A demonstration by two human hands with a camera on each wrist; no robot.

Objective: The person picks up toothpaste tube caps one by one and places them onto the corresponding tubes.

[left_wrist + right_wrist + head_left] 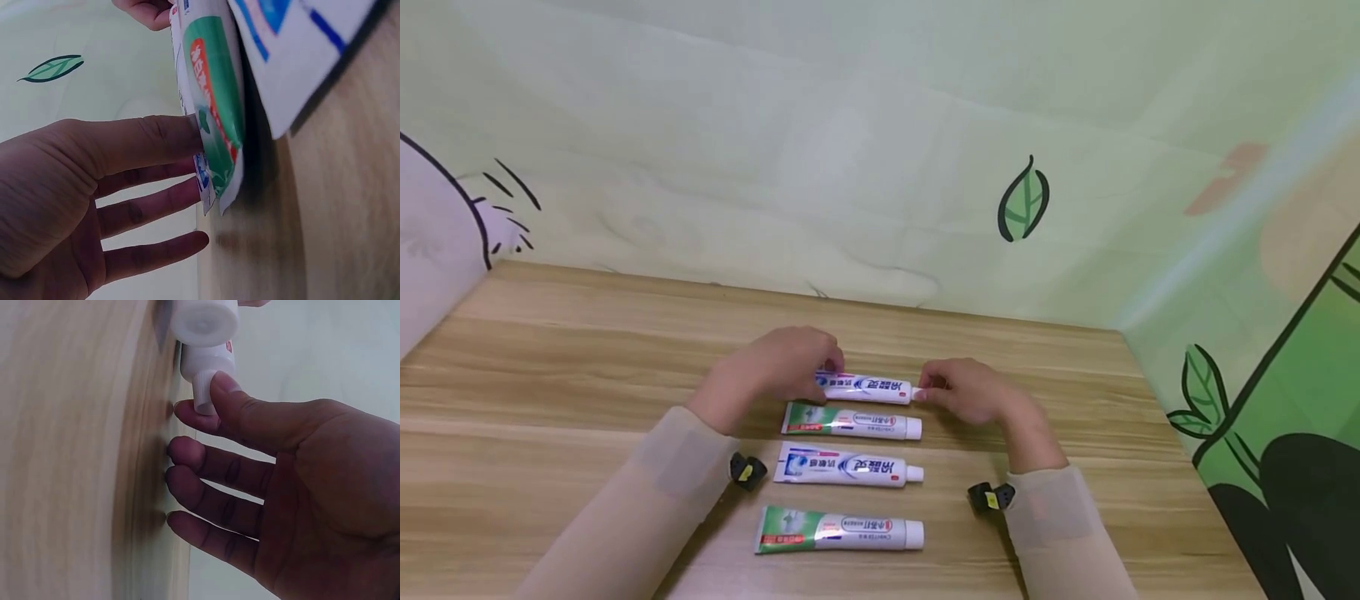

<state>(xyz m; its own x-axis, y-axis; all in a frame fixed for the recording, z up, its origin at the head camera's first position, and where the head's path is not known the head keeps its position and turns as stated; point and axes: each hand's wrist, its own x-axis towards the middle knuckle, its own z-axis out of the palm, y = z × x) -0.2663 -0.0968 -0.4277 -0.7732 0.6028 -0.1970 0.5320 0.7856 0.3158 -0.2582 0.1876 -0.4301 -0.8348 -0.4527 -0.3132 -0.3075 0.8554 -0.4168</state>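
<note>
Four toothpaste tubes would make a column, seen in the head view as several lying crosswise with white caps to the right. At the flat end of the farthest one, a white and blue toothpaste tube (865, 388), my left hand (790, 363) has its thumb on the near side and fingers on the far side. My right hand (970, 390) pinches that tube's narrow ribbed cap (204, 394) between thumb and index finger. Just nearer lies a green and white tube (857, 422), which overlaps the left thumb's tip (187, 132) in the left wrist view.
Closer to me lie another white and blue tube (850, 465) and another green and white tube (842, 531). All rest on a wood-grain table (587, 333). Behind it hangs a pale green backdrop (775, 167) with a printed leaf; a patterned side panel (1300, 350) borders the right.
</note>
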